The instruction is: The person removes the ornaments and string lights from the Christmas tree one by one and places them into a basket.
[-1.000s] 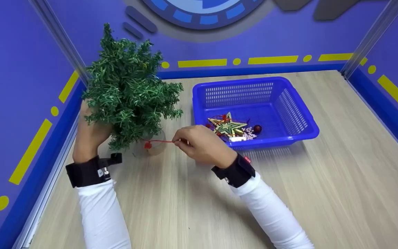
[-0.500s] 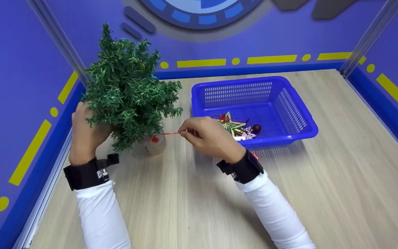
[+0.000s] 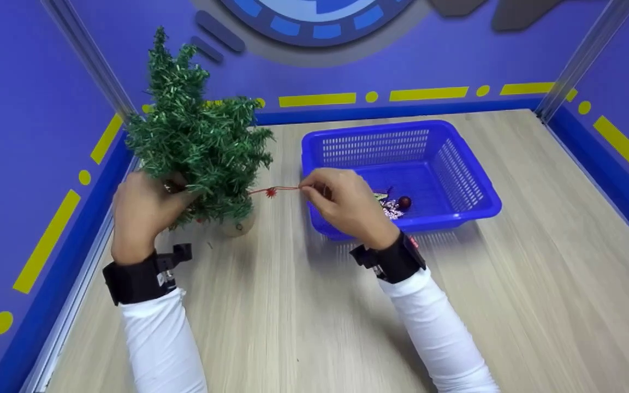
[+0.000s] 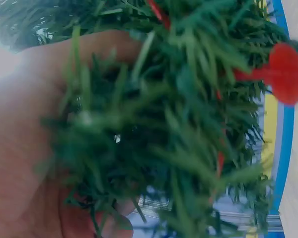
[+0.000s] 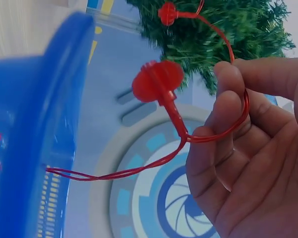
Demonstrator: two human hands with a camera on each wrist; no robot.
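Note:
A small artificial Christmas tree (image 3: 200, 142) stands at the left, tilted left, its pale base (image 3: 238, 226) showing below the branches. My left hand (image 3: 140, 210) grips it low on the left side, thumb and fingers around green branches (image 4: 154, 134) in the left wrist view. Right of the tree, my right hand (image 3: 352, 204) pinches a red string-light wire (image 3: 284, 188) between thumb and fingertips. The wire runs from the branches to this hand, with a red flower-shaped lamp (image 3: 271, 192) on it. Another red lamp (image 5: 159, 82) hangs beside my curled fingers in the right wrist view.
A blue plastic basket (image 3: 423, 222) stands at centre right, behind my right hand. In it lie a dark red ball (image 3: 404, 202), pink beaded pieces (image 3: 391, 210) and a partly hidden gold star (image 3: 381, 196). Blue printed walls enclose the wooden tabletop (image 3: 292, 305).
My right hand has moved right and slightly away from me, drawing the red wire out farther from the tree. The tree has shifted and leaned left, with my left hand on it.

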